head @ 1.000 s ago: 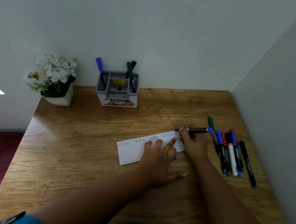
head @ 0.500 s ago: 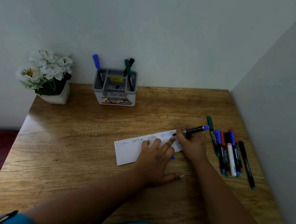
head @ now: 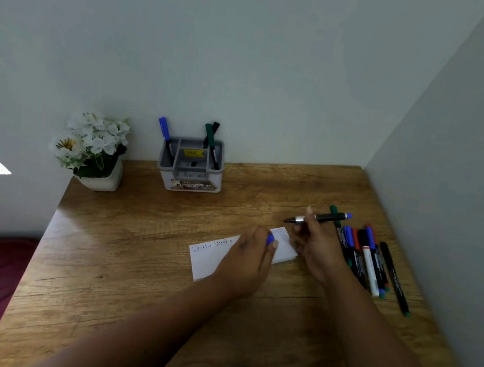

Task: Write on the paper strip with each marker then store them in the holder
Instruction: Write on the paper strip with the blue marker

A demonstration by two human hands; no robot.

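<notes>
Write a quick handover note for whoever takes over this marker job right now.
Right hand holds the uncapped blue marker lifted above the paper strip. Left hand grips its blue cap over the strip.
Done: writing on the strip; three markers stand in the holder.
Left: cap and store this marker, then work through the pile of markers lying at right.

White paper strip [head: 209, 259], grey holder [head: 190, 170], wood-grain table [head: 132, 261], white flowers [head: 94, 136].

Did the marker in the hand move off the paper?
Yes. The marker in the right hand lifted off the paper strip, rising toward the wall, beside the markers lying on the table.
</notes>
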